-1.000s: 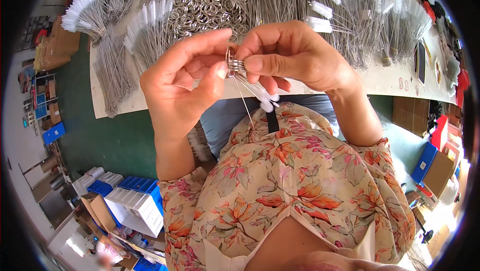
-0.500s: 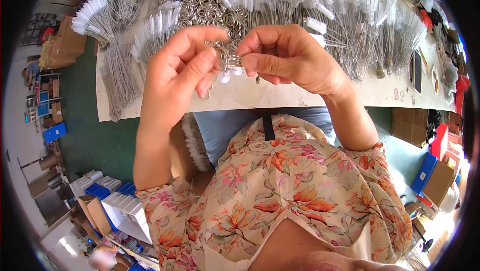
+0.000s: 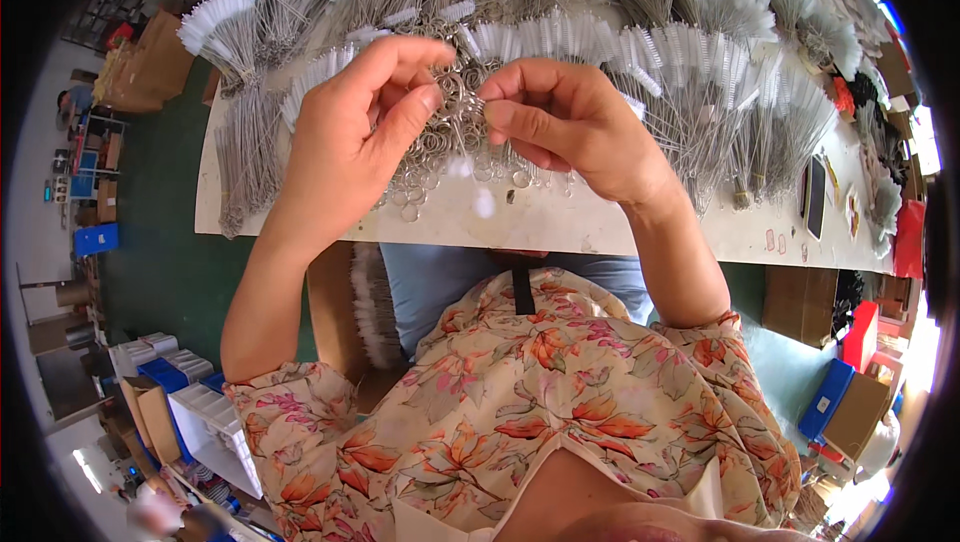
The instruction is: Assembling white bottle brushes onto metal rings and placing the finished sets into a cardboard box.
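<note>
My left hand [image 3: 365,132] is raised over the near part of the table, thumb and fingers curved toward a shiny metal ring [image 3: 452,92] at their tips. Facing it, my right hand [image 3: 575,127] pinches thin metal wire loops [image 3: 472,124] between thumb and forefinger. The fingertips and bright metal overlap, so the exact hold is hard to make out. Below and behind both hands spreads a loose pile of split rings [image 3: 425,157]. Two small white blurred bits [image 3: 484,204] show just below the hands.
Bundles of wire-handled brushes with white bristles [image 3: 700,52] cover the back and right of the white table [image 3: 560,227]. More brush bundles [image 3: 245,142] lie at left. A dark phone-like object [image 3: 814,198] is at right. Cardboard boxes [image 3: 800,302] and a white crate [image 3: 215,432] stand below.
The view has shifted, showing more of the table and the ring pile. My left hand's fingers have moved slightly; my right hand keeps its pinch.
</note>
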`<state>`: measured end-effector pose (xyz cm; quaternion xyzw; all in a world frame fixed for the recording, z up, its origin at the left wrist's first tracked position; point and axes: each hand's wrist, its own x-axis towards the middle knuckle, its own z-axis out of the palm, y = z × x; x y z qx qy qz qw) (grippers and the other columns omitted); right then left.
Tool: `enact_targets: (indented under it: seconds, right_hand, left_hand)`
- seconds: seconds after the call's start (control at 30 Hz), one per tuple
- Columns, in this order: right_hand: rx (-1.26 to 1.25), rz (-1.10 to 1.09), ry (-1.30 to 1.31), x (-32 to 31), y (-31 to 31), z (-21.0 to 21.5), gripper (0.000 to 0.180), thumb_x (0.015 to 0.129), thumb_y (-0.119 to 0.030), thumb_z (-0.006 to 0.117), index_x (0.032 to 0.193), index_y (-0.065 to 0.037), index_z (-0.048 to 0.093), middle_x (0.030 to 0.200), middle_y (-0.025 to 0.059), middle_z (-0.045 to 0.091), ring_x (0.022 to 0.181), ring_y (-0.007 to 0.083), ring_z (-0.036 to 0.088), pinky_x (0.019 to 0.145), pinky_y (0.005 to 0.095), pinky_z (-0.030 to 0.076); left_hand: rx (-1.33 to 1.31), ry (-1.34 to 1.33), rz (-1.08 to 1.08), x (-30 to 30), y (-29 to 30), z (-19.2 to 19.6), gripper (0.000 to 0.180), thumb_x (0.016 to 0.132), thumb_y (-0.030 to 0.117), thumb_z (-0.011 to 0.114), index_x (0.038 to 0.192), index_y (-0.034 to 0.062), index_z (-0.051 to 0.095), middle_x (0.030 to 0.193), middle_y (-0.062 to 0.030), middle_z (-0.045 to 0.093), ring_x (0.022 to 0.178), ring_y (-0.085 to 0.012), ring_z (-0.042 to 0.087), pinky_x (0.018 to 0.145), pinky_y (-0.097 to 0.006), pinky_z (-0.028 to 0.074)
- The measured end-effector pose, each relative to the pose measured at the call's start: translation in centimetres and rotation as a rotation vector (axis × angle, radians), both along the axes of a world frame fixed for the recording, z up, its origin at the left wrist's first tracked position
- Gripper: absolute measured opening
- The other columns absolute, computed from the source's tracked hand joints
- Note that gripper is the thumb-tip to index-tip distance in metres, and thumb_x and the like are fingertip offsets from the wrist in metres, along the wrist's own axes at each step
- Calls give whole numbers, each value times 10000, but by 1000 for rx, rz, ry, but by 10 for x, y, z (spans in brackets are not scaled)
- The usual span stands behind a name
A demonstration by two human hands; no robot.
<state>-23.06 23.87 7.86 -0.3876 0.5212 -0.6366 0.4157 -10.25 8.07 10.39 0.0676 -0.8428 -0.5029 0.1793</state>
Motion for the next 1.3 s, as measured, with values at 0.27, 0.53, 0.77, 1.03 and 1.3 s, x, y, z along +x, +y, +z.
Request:
enact_targets:
  seconds: [0.27,0.53,0.77,1.03,1.3]
  right_hand:
    - [1,11,-4,-2,-1,18,161,861,-144,598,958,-15,602,738,12,604,535,33,453,449,179,347]
    - [-65,-65,-17,-3,-6,15,156,856,-150,609,922,-9,615,755,38,624,594,69,549,491,194,430]
    - [-120,-94,-42,4,-18,10,116,839,-101,623,885,5,613,755,46,624,633,76,562,539,210,458]
    - [-290,-456,525,5,-31,-4,210,731,-135,732,878,-22,635,724,29,617,660,101,573,635,234,473]
    - [-308,-483,803,8,-36,47,148,764,-143,685,839,-21,648,717,28,589,642,96,513,595,233,416]
  left_hand:
    - [-272,150,-182,-8,-12,15,117,873,101,557,923,20,624,760,-19,602,674,-87,521,634,-235,431]
    - [657,186,-221,-17,-15,-7,195,889,149,529,963,0,630,1013,-104,625,963,-151,548,869,-287,391]
    - [1038,292,-216,-18,-5,-8,189,872,156,541,929,14,652,990,-112,638,968,-177,566,875,-306,403]
    - [1091,356,-185,-27,11,3,204,890,173,513,963,9,609,1051,-84,606,1053,-180,506,915,-316,366]
    - [881,499,8,-26,2,3,192,869,183,556,920,17,637,910,-53,643,870,-105,553,705,-251,391]
